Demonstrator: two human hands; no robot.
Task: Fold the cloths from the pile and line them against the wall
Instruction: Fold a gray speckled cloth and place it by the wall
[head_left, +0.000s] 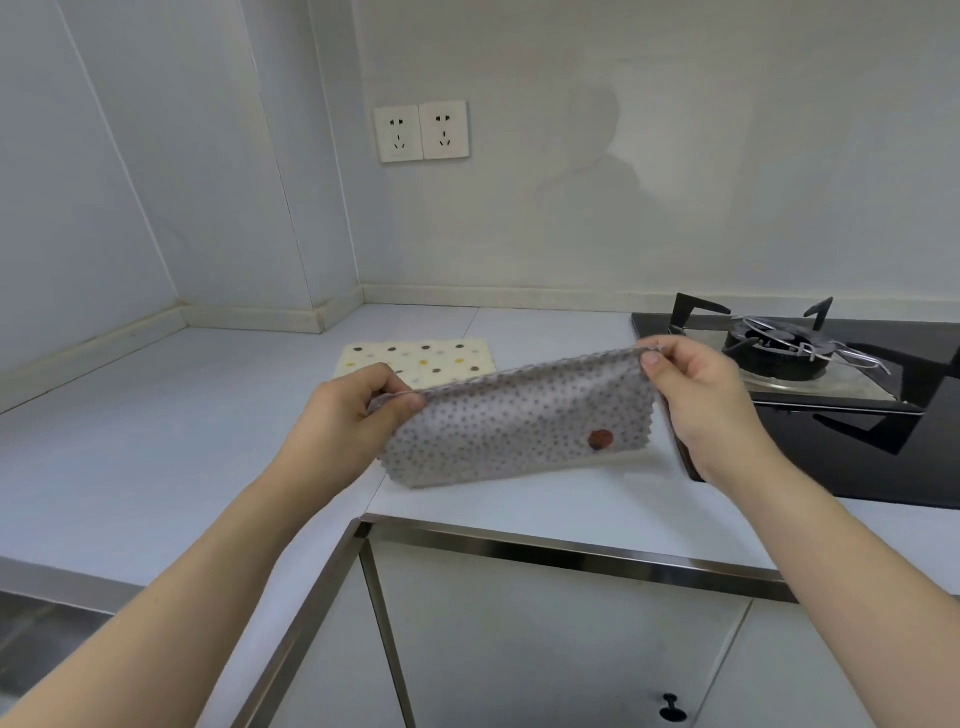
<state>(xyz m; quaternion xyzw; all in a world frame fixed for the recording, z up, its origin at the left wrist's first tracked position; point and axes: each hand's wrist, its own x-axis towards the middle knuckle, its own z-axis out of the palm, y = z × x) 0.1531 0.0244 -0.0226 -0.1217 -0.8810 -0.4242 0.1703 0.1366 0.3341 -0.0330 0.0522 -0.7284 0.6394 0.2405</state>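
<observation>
grey cloth (519, 431) held up over the counter (130, 441), one hand at each top corner.

i see my left hand (353, 415) pinching the cloth's top left corner between thumb and curled fingers, and my right hand (696, 395) pinching the top right corner the same way. the top edge runs taut between them, tilted up to the right; the cloth looks doubled, with its lower edge hanging just above or on the counter, i cannot tell which. a cream dotted cloth (415, 358) lies flat behind it, apart from the back wall (571, 208). the hob (831, 395) sits just right of my right hand. open counter lies to the left, and the counter's front edge runs just below the cloth.
</observation>
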